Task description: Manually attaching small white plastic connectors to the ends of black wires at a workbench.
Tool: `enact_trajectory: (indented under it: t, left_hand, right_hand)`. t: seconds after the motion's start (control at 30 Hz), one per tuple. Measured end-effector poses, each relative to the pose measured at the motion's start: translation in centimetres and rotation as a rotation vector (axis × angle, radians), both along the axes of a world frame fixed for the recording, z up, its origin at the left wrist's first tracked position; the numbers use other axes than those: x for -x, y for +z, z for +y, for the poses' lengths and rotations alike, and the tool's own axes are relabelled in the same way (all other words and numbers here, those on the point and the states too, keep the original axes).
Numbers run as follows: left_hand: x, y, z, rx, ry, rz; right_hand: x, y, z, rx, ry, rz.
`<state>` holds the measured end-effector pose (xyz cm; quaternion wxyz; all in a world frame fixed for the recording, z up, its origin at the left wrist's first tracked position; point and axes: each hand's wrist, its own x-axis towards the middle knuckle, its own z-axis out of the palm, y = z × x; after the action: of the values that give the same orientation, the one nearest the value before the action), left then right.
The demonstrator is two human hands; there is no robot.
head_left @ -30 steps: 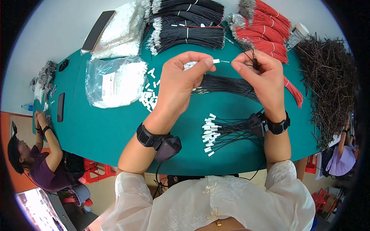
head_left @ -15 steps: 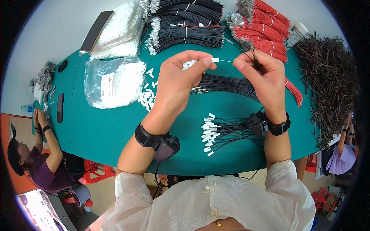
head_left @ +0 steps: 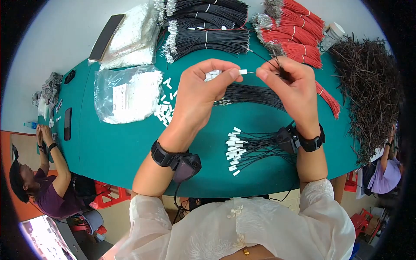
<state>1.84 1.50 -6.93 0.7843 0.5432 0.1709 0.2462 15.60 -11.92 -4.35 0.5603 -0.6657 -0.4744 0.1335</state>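
My left hand (head_left: 203,93) is closed, pinching a small white connector housing (head_left: 243,72) between thumb and forefinger. More white housings (head_left: 212,75) are gathered inside its curled fingers. Across from it, my right hand (head_left: 297,84) is closed on a black wire, whose thin metal terminal (head_left: 253,73) points left at the end of the housing. Whether the tip is inside the housing I cannot tell. Below my hands lies a bundle of loose black wires (head_left: 255,94). Nearer to me, several black wires carry white housings (head_left: 235,149) on their left ends, beside my right wrist.
Loose white housings (head_left: 164,110) spill beside a clear bag (head_left: 125,95) on the green table (head_left: 117,149). Tied black wire bundles (head_left: 216,41) and red ones (head_left: 299,34) line the back. A dark tangled heap (head_left: 368,95) lies right. Another person (head_left: 52,190) sits at far left.
My right hand has shifted slightly left, bringing the wire's terminal up to the white housing and closing most of the gap. My left hand has barely moved.
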Motion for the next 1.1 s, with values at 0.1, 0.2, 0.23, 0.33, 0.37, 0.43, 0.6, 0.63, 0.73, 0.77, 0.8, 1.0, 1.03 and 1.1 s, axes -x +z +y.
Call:
enact_trajectory:
  t: [0.1,0.2,0.23,0.33,0.37,0.43,0.6,0.63,0.73,0.77,0.8,1.0,1.03,1.1]
  left_hand:
    - [-0.03,-0.01,-0.08,-0.008,0.007,0.000]
    - [-0.07,-0.05,-0.11,-0.034,0.021,0.008]
    - [-0.07,-0.09,-0.12,-0.055,0.032,0.017]
    - [-0.09,-0.12,-0.13,-0.078,0.045,0.023]
    - [-0.10,-0.14,-0.15,-0.079,0.049,0.020]
    - [-0.12,-0.18,-0.21,-0.080,0.054,0.017]
    - [-0.09,-0.24,-0.27,-0.096,0.061,0.011]
    - [-0.05,-0.22,-0.22,-0.084,0.054,0.021]
    - [0.07,-0.21,-0.15,-0.061,0.046,0.029]
    - [0.11,-0.23,-0.15,-0.050,0.043,0.027]
    - [0.13,-0.24,-0.14,-0.039,0.040,0.025]
    - [-0.06,-0.26,-0.37,-0.052,0.058,0.026]
    - [-0.10,-0.26,-0.44,-0.049,0.056,0.019]
    - [-0.09,-0.28,-0.49,-0.047,0.055,0.013]
  right_hand:
    - [0.23,0.08,0.02,0.012,0.006,-0.012]
    - [0.29,0.03,0.05,0.008,-0.002,0.019]
    - [0.24,-0.05,0.09,0.008,-0.002,0.019]
    - [0.04,-0.39,0.30,0.014,-0.001,0.021]
    - [0.02,-0.45,0.29,0.014,-0.001,0.021]
    - [-0.06,-0.54,0.22,0.013,0.021,0.029]
    - [0.09,-0.73,0.41,0.036,0.025,0.074]
    - [0.12,-0.73,0.42,0.036,0.026,0.074]
    - [0.25,-0.68,0.34,0.050,0.027,0.066]
    - [0.29,-0.70,0.35,0.049,0.027,0.067]
    - [0.32,-0.75,0.38,0.049,0.031,0.076]
    - [0.26,-0.60,0.47,0.022,0.049,0.125]
    - [0.23,-0.59,0.47,0.022,0.049,0.125]
    - [0.14,-0.66,0.45,0.028,0.043,0.122]
